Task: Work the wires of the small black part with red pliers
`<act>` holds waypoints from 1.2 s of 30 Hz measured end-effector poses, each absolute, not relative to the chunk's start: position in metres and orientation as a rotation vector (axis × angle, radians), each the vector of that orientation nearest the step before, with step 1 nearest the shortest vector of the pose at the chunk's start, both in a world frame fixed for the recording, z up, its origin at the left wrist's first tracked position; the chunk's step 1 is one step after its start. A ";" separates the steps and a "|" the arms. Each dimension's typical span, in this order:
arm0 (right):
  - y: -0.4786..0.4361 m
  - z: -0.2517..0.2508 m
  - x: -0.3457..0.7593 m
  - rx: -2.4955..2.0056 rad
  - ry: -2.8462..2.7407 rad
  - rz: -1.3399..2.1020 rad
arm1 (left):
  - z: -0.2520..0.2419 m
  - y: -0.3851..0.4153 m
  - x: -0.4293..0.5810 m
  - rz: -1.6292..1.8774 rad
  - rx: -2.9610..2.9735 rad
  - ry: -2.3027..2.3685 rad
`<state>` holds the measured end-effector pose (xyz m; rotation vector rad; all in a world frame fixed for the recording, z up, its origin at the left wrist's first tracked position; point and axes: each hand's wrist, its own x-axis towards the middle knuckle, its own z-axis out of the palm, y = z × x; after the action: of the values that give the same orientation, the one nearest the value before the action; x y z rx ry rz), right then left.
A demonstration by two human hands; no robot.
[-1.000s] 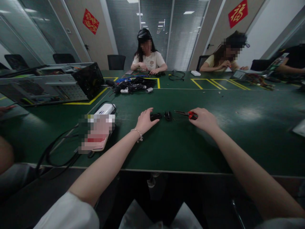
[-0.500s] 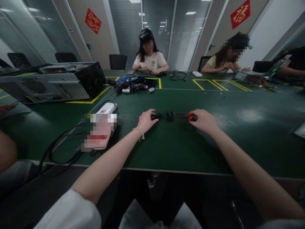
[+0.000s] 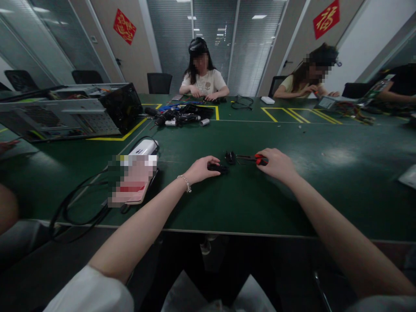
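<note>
A small dark piece (image 3: 221,168), too blurred to name, lies between the thumb and fingers of my left hand (image 3: 203,169), low over the green table. My right hand (image 3: 277,162) grips red-handled pliers (image 3: 261,159), whose dark jaws point left. Just off the jaw tips sits another small black part (image 3: 230,157); I cannot tell whether the jaws touch it. It is beyond and slightly right of the piece in my left hand.
An opened computer case (image 3: 71,112) lies on its side at the left. A phone (image 3: 133,182) and white box (image 3: 144,147) with black cables are nearer. A drill (image 3: 160,119) lies among tangled cables. Two people (image 3: 204,84) sit opposite; others show at the edges.
My left hand has come nearer and a little right with the dark piece, which now sits lower than the black part. My right hand with the pliers has barely moved.
</note>
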<state>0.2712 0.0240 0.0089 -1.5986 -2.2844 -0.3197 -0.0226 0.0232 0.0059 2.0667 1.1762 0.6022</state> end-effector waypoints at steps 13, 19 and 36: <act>0.022 0.010 0.268 -1.592 -2.306 -0.317 | 0.011 0.027 -0.027 0.497 2.097 1.095; 0.022 0.009 0.268 -1.585 -2.316 -0.296 | 0.013 0.030 -0.030 0.457 2.201 1.329; 0.021 0.010 0.267 -1.577 -2.344 -0.285 | 0.011 0.021 -0.018 0.482 2.315 1.272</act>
<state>0.2674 0.0208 0.0105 -1.5769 -2.3440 -0.2849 -0.0183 0.0205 0.0106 2.3149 1.2720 0.4821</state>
